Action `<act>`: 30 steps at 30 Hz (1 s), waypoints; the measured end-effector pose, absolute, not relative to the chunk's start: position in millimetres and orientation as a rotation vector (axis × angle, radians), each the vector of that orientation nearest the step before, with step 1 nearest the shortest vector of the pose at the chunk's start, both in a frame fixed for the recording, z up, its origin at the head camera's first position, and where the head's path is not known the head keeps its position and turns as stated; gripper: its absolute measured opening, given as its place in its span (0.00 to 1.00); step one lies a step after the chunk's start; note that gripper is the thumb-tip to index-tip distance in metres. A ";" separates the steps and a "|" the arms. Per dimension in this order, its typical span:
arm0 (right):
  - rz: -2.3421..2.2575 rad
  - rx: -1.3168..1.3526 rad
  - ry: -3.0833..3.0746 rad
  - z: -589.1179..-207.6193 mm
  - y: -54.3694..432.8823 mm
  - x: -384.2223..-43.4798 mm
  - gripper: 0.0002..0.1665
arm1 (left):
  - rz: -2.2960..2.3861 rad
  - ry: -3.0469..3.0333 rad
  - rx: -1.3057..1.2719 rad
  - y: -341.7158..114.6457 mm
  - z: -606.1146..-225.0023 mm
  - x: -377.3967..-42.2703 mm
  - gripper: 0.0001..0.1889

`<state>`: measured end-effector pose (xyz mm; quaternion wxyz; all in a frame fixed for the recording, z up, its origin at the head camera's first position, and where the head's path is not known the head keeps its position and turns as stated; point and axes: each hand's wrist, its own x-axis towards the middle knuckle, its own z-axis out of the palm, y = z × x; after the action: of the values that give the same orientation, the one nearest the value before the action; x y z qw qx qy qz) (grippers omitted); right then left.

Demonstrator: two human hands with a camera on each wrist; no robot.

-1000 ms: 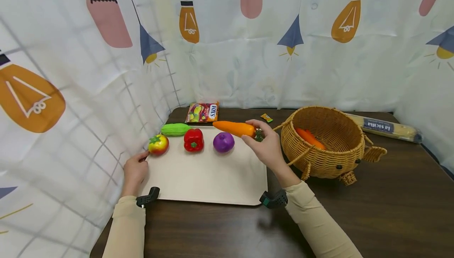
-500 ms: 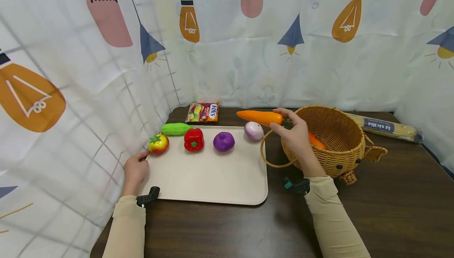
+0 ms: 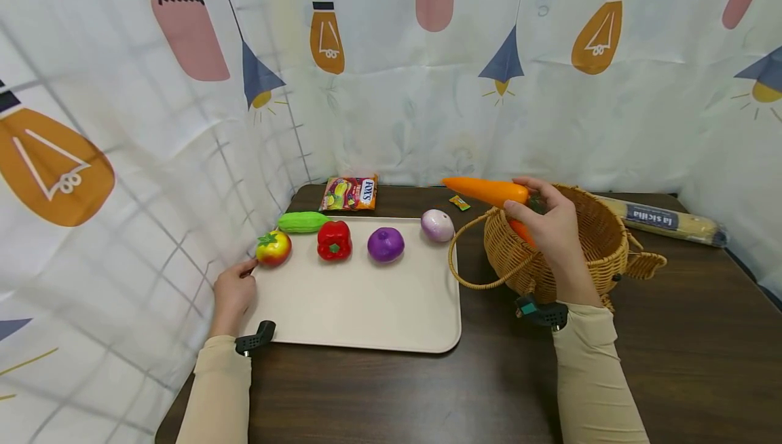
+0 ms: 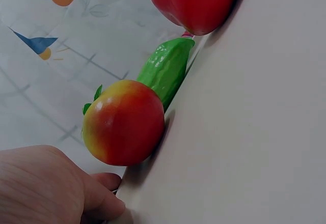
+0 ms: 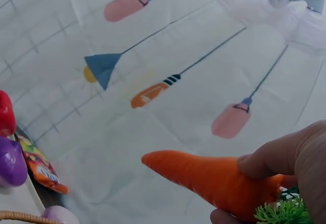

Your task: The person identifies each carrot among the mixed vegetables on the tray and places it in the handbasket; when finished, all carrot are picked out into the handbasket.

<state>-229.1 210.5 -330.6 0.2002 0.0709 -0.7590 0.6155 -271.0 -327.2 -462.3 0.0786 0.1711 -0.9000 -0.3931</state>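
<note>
My right hand (image 3: 550,223) pinches an orange toy carrot (image 3: 485,191) by its thick end, over the left side of the wicker basket (image 3: 501,264). Green leafy tops (image 5: 282,213) show by the palm in the right wrist view. Part of another carrot (image 3: 522,232) lies in the basket, mostly behind my hand. My left hand (image 3: 233,294) grips the left rim of the cream tray (image 3: 360,308), thumb and fingers at its edge. Beside that hand sits a red-yellow toy tomato (image 4: 125,123). A green ridged toy vegetable (image 3: 302,222), red bell pepper (image 3: 334,241), purple onion (image 3: 385,245) and pale onion (image 3: 437,225) line the tray's far side.
A candy bag (image 3: 349,194) lies behind the tray, and a small wrapped sweet (image 3: 459,203) is left of the basket. Behind the basket lies a pasta packet (image 3: 666,220). The basket's handle (image 3: 479,286) sticks out toward the tray. A patterned curtain (image 3: 403,111) closes off the table's back and left.
My right hand has carried the carrot rightward, from above the tray to over the basket, uncovering the pale onion. My left hand has stayed at the tray's rim.
</note>
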 end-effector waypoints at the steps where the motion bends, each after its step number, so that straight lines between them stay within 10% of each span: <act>1: 1.735 0.193 -2.110 -330.8 214.2 -228.9 0.25 | -1.174 -2.696 0.512 -326.9 -462.2 -270.8 0.26; 30: 2.062 0.033 -1.706 -343.3 303.9 -213.1 0.21 | -1.187 -2.689 0.523 -326.4 -463.2 -271.4 0.27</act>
<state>-213.1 303.9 -343.3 0.2303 0.0120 -0.6203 0.7497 -271.4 -326.4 -463.2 0.0779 0.1745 -0.8980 -0.3964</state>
